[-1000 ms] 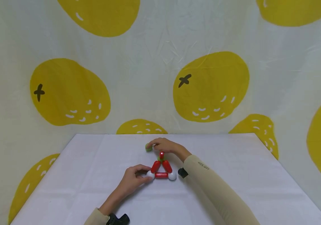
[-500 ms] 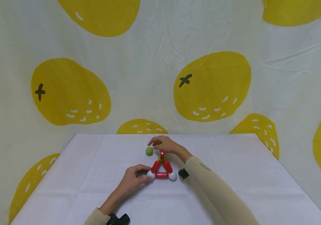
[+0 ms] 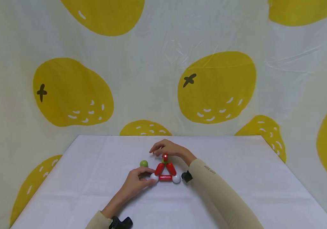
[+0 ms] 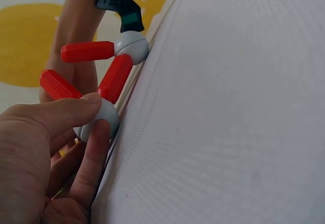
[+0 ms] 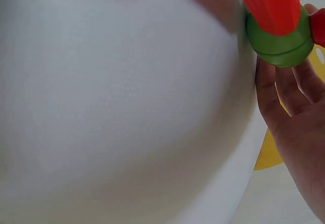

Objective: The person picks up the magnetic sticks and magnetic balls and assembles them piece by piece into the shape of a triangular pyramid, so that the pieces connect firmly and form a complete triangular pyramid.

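A triangle of red rods (image 3: 165, 178) joined by balls lies mid-table. My left hand (image 3: 135, 180) pinches its near-left white ball (image 4: 106, 115) between thumb and fingers; the other white ball (image 3: 176, 178) sits at the near-right corner. At the far corner is a green ball (image 5: 279, 46), with a further red rod (image 3: 165, 156) sticking up from it. My right hand (image 3: 168, 148) is just behind that corner, fingers loosely bent and holding nothing. A loose green ball (image 3: 143, 163) lies beside the left hand's fingers.
A white cloth covers the table (image 3: 232, 190). Behind its far edge hangs a pale curtain (image 3: 140, 95) with large yellow fruit prints. A dark wrist device (image 3: 187, 176) on the right arm is close to the near-right white ball.
The right fingers have come off the loose green ball, which has rolled nearer and to the left, up to the left hand. The left hand keeps its hold on the white ball.
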`<state>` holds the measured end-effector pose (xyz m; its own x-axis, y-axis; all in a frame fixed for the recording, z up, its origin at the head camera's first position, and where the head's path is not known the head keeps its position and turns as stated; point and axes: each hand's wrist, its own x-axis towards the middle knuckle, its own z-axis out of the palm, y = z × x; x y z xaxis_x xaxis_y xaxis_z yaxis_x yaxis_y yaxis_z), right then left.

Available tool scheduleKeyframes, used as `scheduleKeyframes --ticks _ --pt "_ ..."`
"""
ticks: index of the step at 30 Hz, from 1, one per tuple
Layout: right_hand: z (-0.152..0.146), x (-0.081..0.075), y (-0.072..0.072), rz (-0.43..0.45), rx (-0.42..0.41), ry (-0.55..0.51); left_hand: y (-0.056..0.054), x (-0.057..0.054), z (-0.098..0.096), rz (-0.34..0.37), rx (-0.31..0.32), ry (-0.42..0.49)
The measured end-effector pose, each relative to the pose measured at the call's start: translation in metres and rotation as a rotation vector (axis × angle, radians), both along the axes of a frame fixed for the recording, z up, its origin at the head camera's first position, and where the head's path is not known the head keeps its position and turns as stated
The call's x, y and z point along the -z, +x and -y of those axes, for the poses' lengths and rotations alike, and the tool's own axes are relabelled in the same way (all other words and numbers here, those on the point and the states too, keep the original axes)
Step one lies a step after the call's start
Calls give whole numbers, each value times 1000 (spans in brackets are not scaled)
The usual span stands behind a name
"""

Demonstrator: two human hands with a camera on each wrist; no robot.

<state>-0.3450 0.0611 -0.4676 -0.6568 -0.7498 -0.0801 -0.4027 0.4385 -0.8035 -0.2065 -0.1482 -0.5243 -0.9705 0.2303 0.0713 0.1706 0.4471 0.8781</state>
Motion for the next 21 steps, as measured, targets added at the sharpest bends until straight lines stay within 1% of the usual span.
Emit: scheduleKeyframes --ticks 7,11,16,21 --pt "0 -4 -1 73 -35 -39 1 -2 0 3 -9 6" --pt "2 -7 0 144 -79 -57 2 -3 1 -4 -3 14" --pt "7 -11 3 233 -129 -38 2 -3 0 -13 8 33" --pt "12 -13 6 257 -158 16 2 -3 -1 -11 41 64"
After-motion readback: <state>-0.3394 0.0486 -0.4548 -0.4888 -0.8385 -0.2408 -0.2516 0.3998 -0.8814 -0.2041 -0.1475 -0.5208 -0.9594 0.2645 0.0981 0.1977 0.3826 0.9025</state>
